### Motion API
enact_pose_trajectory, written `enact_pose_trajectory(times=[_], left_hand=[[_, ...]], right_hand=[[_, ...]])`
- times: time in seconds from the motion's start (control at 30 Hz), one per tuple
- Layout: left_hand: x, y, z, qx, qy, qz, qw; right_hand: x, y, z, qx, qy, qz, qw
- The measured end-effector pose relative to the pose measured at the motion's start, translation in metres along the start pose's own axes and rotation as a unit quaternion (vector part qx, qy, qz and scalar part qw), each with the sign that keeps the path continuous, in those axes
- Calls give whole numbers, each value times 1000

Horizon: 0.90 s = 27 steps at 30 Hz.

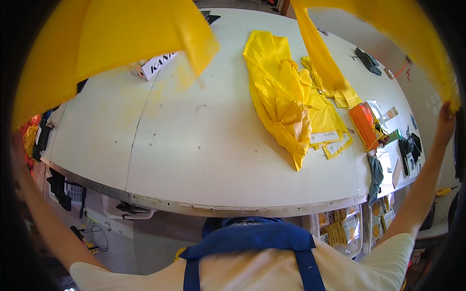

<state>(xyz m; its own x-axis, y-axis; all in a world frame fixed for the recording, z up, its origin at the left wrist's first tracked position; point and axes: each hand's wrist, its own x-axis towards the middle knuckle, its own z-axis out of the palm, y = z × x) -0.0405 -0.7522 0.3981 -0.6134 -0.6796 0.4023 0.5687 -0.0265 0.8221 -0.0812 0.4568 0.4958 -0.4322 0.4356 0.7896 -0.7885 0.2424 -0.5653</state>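
Note:
Both my arms are spread wide and raised. At the right rim my right hand (pixel 445 121) is closed on the edge of a yellow fabric piece (pixel 378 17), which sweeps across the upper right with a long strip hanging over the table. My left hand (pixel 18 140) is dim at the left rim, at the corner of a broad yellow fabric sheet (pixel 116 43); it appears closed on it, though its fingers hardly show. Whether the two yellow parts join lies out of view. A crumpled yellow garment (pixel 276 92) rests on the table between my hands.
On the white table (pixel 194 169) lie folded yellow pieces with white labels (pixel 324 137), an orange box (pixel 364 121), a grey cloth (pixel 375 174) and dark gloves (pixel 368 61). A white carton (pixel 150 68) stands far left. Bins with yellow packets (pixel 340 228) sit below the front edge.

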Motion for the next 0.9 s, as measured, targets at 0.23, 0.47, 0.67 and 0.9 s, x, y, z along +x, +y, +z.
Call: enact_pose_trajectory(times=[0.23,0.47,0.67,0.9], left_hand=[[-120,-113,-126,115,-21,-197,973],[-179,-205,-286,533,-60,-152,830],[-258,-310,-76,876,13,-213,433],[-444,-371,248,480,-394,57,782]], right_hand=[[-263,91,-90,186,-13,309,933],[-510,160,-106,-153,170,706,671],[-519,97,-145,-225,150,659,702],[-398,131,-33,-547,-146,248,786]])
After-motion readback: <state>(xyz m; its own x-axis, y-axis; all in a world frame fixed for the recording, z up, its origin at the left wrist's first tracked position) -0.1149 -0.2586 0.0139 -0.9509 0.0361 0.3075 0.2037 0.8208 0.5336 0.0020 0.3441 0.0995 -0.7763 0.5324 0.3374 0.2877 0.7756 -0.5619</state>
